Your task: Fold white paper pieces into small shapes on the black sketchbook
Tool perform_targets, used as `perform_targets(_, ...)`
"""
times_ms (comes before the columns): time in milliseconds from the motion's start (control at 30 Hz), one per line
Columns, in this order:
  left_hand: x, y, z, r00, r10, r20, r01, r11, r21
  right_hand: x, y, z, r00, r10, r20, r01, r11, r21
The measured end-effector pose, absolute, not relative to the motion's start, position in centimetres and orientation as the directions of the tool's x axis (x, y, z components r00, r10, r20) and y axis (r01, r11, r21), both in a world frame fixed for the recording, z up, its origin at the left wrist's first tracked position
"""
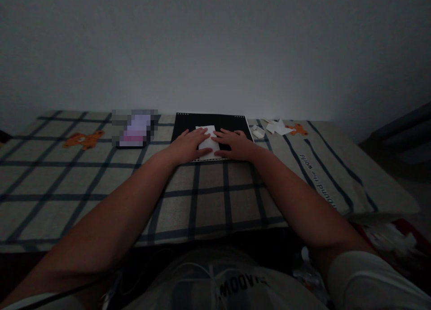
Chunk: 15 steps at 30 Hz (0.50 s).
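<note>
A white sheet of paper point(207, 136) lies on a black board point(183, 124) at the far side of a checked cloth. My left hand point(188, 145) rests flat on the paper's left part with its fingers stretched out. My right hand point(234, 144) lies flat on the paper's right edge, fingers spread and pointing left. The fingertips of both hands nearly meet over the sheet. Neither hand grips anything.
The checked cloth point(101, 184) with orange bear prints point(84, 139) covers the surface. A phone with a lit screen point(134, 129) lies left of the board. White paper scraps point(274, 127) lie to its right, near the wall.
</note>
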<state>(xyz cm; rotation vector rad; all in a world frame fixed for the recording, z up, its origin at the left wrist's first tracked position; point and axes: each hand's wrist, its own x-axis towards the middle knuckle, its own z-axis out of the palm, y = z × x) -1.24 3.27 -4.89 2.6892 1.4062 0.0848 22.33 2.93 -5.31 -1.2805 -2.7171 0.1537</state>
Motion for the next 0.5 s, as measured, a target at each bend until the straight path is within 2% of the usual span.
perform_targets(300, -1.18, 3.30, -4.90, 0.562, 0.827, -0.015, 0.823, -0.557, 0.112, 22.36, 3.11, -5.30, -0.619, 0.784, 0.043, 0.772, 0.617, -0.153)
perform_targets(500, -1.14, 3.23, -4.89, 0.562, 0.827, 0.002, 0.822, -0.559, 0.114, 22.39, 2.98, -5.18, -0.613, 0.787, 0.077, 0.777, 0.617, -0.127)
